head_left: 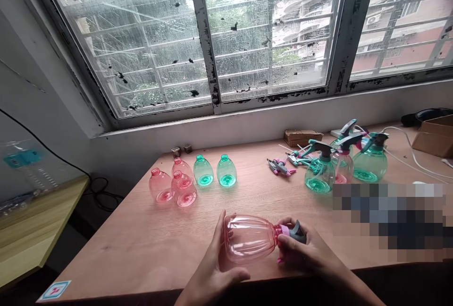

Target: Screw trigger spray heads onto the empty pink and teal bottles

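Observation:
A clear pink spray bottle is tipped on its side low over the front of the table, its base to the left. My left hand cups the base end, fingers partly behind it and the thumb stretched out below. At the neck, my right hand grips the grey and pink spray head, which sits against the bottle's mouth. Whether its collar is fully threaded I cannot tell. Part of the trigger is hidden by my right fingers.
Pink bottles and green bottles without heads stand back left. Loose spray heads lie back right, beside green and pink bottles with heads fitted. A cardboard box, white cables and a blurred patch are at right.

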Tool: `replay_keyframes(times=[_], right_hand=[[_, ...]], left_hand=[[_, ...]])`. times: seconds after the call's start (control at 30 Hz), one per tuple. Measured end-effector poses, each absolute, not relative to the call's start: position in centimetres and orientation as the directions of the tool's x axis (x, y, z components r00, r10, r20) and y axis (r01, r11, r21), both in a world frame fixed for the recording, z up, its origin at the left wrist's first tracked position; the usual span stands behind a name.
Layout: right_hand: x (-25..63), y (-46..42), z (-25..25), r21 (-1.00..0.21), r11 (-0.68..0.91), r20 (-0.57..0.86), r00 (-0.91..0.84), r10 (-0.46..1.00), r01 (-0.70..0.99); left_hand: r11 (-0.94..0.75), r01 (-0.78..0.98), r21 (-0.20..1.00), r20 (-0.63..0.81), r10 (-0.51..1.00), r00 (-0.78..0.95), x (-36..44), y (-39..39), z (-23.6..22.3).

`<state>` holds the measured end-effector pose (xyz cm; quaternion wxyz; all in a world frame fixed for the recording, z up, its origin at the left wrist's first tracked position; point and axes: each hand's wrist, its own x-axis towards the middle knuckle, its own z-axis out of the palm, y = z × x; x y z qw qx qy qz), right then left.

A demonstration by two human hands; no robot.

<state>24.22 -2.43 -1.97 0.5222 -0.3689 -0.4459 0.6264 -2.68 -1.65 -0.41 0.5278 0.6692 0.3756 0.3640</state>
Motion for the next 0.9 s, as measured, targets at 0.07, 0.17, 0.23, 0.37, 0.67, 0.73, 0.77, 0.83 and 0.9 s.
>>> replay_keyframes(times=[0.07, 0.17, 0.23, 0.37, 0.67, 0.73, 0.77, 0.83, 0.9], right_hand=[[24.25, -2.48, -1.87, -0.953, -0.054, 0.005, -0.194, 0.981, -0.298], [24.25, -2.51, -1.62, -0.956, -0.043, 0.014, -0.189, 0.982, -0.291], [24.2, -2.53, -1.36, -0.948, -0.038, 0.018, -0.171, 0.985, -0.315], [24.06, -2.64, -1.02, -0.936, -0.054, -0.004, -0.141, 0.99, -0.349], [24.23, -2.74, -1.13, -0.954, -0.063, -0.021, -0.145, 0.989, -0.292], [24.23, -2.69, -1.01, -0.945, -0.054, -0.01, -0.138, 0.99, -0.323], [24.22, -2.67, -0.97, -0.941, -0.049, -0.003, -0.137, 0.991, -0.335], [24.19, -2.62, -0.99, -0.936, -0.043, 0.005, -0.136, 0.991, -0.349], [24.19, -2.61, -1.11, -0.937, -0.046, 0.002, -0.138, 0.99, -0.346]], left_hand=[[-0.108, 0.098, 0.989, 0.054, 0.895, 0.443, -2.7, -1.7, -0.31], [-0.083, 0.053, 0.995, 0.05, 0.891, 0.451, -2.5, -1.61, -0.24], [-0.117, 0.045, 0.992, 0.085, 0.89, 0.448, -2.33, -1.54, -0.27], [-0.177, 0.097, 0.979, 0.12, 0.895, 0.429, -2.3, -1.47, -0.48], [-0.134, 0.062, 0.989, 0.095, 0.9, 0.425, -2.53, -1.52, -0.23], [-0.134, 0.071, 0.988, 0.093, 0.904, 0.416, -2.42, -1.62, -0.18], [-0.137, 0.068, 0.988, 0.097, 0.905, 0.415, -2.37, -1.67, -0.2], [-0.139, 0.046, 0.989, 0.107, 0.899, 0.424, -2.28, -1.76, -0.27], [-0.149, 0.022, 0.989, 0.125, 0.892, 0.434, -2.21, -1.83, -0.28]])
